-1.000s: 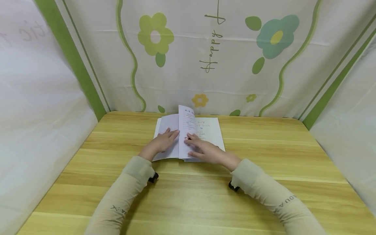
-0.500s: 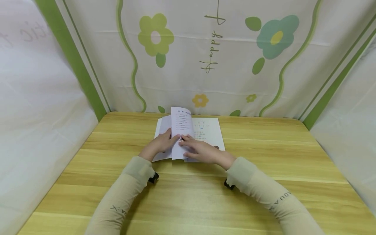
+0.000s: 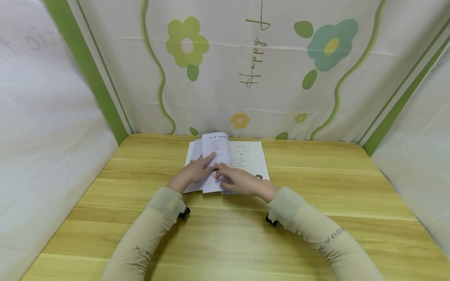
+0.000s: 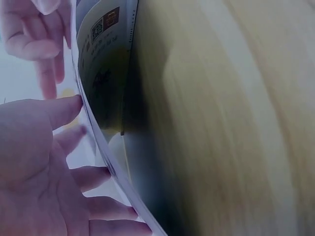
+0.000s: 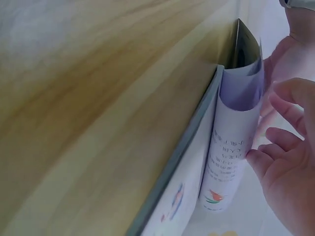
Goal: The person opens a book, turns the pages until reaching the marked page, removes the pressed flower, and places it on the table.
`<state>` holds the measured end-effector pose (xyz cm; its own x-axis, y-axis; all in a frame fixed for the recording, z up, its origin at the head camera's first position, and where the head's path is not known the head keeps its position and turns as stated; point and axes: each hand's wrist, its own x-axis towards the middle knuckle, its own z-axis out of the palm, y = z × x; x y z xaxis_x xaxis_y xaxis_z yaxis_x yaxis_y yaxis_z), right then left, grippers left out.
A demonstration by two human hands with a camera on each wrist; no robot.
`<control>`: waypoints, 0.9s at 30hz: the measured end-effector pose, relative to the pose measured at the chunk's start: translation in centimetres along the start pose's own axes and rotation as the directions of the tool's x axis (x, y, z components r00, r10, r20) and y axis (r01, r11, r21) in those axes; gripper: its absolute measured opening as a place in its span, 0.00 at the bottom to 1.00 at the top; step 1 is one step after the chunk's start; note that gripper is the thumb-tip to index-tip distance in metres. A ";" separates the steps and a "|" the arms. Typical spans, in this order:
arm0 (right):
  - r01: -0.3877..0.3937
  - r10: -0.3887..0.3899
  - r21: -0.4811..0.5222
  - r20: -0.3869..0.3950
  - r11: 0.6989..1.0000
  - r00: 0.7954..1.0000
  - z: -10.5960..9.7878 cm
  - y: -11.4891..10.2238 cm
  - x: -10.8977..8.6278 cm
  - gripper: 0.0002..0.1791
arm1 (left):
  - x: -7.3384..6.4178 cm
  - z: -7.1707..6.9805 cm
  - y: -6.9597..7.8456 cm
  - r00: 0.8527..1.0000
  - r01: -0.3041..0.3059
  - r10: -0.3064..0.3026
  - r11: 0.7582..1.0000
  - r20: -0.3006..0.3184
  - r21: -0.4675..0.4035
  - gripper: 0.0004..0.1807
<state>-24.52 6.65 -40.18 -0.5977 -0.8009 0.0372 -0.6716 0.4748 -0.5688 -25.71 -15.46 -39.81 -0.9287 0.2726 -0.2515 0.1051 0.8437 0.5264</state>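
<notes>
An open book (image 3: 251,158) lies at the back of the table, its turning page (image 3: 220,142) curved over the left side. My left hand (image 3: 194,169) rests on the left pages with its thumb and fingers stretched out, one finger reaching onto the turned page. My right hand (image 3: 240,180) touches that page near its lower middle, fingers loosely bent. In the right wrist view the page bulges as a rounded printed sheet (image 5: 234,147) with my right fingertips against it. The left wrist view shows the left fingertips (image 4: 98,177) on the paper and a printed panel with a QR code (image 4: 104,27).
The wooden table (image 3: 225,242) spreads toward me and to both sides. Behind the book hangs a white flowered curtain (image 3: 225,78); white side sheets (image 3: 45,128) with green edging flank the table. A black wrist band (image 3: 271,221) sits under the right sleeve.
The raised page has come over and down to the left, its print now more visible. My right hand has moved left along with it; the left fingers now overlap the page.
</notes>
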 end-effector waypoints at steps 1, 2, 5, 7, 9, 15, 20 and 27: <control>0.001 -0.001 -0.005 0.001 1.000 1.000 -0.1 0.1 -0.1 0.14 | 0.1 0.1 0.0 1.000 0.005 -0.005 1.000 0.010 0.018 0.34; 0.002 -0.002 -0.011 0.001 1.000 1.000 -0.2 0.1 -0.2 0.16 | 0.1 0.1 0.1 1.000 0.017 -0.018 1.000 0.019 0.025 0.33; -0.002 0.001 -0.021 -0.006 1.000 1.000 -0.8 0.5 -0.6 0.20 | 0.2 0.2 0.1 0.999 0.030 -0.031 0.999 0.021 0.033 0.32; -0.008 0.008 -0.031 -0.008 0.999 1.000 -1.2 0.8 -1.0 0.21 | 0.3 0.2 0.1 0.999 0.041 -0.041 0.999 0.016 0.033 0.33; -0.026 0.026 -0.046 0.004 0.999 1.000 -1.6 1.2 -1.4 0.22 | 0.3 0.2 0.1 0.999 0.053 -0.053 0.998 0.011 0.030 0.34; -0.115 0.123 -0.081 0.099 0.990 0.987 -2.6 2.4 -3.3 0.28 | 0.3 0.2 -0.1 0.996 0.084 -0.084 0.996 0.006 0.010 0.38; -0.203 0.225 -0.125 0.199 0.971 0.954 -3.1 3.4 -5.0 0.37 | 0.1 0.3 -0.1 0.991 0.131 -0.131 0.991 0.019 -0.032 0.43; -0.269 0.295 -0.166 0.166 0.949 0.941 -3.4 4.8 -7.2 0.38 | 0.0 0.0 0.2 0.997 0.062 -0.062 0.998 0.047 0.002 0.39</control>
<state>-24.92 15.96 -40.33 -0.6881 -0.6738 -0.2691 -0.5492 0.7261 -0.4137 -25.68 -15.31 -39.67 -0.9156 0.2412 -0.3217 0.0481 0.8601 0.5079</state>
